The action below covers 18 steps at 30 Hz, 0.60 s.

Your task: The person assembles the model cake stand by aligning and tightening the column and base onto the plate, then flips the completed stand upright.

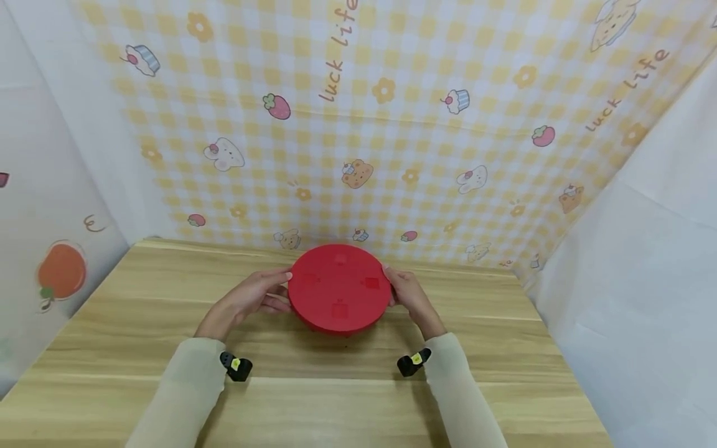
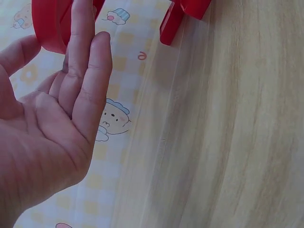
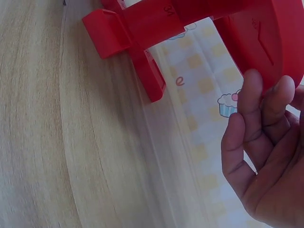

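A red stand with a round flat top [image 1: 340, 277] is on the wooden table, with small square recesses marked in its upper face. My left hand [image 1: 252, 296] pinches the left edge of the top, thumb on the rim and fingers underneath. On the opposite edge my right hand [image 1: 411, 296] holds the rim the same way. Below the disc, the right wrist view shows a central post [image 3: 152, 23] joined to crossed feet [image 3: 148, 78] close over the tabletop. One foot [image 2: 172, 24] also shows in the left wrist view.
The wood-grain table [image 1: 313, 410] runs back to a yellow checked cloth [image 1: 358, 143] hanging right behind the stand. White cloth [image 1: 644, 280] hangs along the right side, and a printed white sheet [image 1: 33, 155] along the left. Each sleeve wears a small black camera [image 1: 238, 367].
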Tool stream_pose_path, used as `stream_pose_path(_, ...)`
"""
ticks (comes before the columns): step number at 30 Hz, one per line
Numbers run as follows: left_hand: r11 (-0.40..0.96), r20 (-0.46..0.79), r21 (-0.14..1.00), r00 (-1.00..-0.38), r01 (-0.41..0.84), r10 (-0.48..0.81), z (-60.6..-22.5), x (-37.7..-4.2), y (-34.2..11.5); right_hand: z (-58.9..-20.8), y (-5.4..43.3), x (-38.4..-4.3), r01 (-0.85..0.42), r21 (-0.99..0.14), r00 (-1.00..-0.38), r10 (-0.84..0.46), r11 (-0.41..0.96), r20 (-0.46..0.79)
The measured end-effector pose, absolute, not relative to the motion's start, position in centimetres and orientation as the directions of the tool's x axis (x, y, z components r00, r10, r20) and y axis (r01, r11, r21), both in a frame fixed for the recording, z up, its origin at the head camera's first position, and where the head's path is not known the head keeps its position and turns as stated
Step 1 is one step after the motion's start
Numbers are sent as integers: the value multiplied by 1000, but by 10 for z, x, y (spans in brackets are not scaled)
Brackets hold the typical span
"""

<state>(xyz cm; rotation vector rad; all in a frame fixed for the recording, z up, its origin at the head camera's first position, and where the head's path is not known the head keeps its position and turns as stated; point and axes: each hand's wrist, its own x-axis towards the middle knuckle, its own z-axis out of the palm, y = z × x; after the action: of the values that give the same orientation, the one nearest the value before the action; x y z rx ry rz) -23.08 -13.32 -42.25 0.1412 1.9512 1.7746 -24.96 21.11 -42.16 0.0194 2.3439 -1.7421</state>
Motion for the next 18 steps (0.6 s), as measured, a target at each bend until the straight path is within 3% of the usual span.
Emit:
stream_pose_path(12, 117, -260, 966, -877, -232, 404, -424, -235, -133, -421, 213, -248, 96, -932, -987, -90, 351, -136)
stream_pose_path(18, 121, -255, 967, -873, -224, 415, -422, -235, -136, -417, 210, -247, 13, -880, -993, -97, 474, -68)
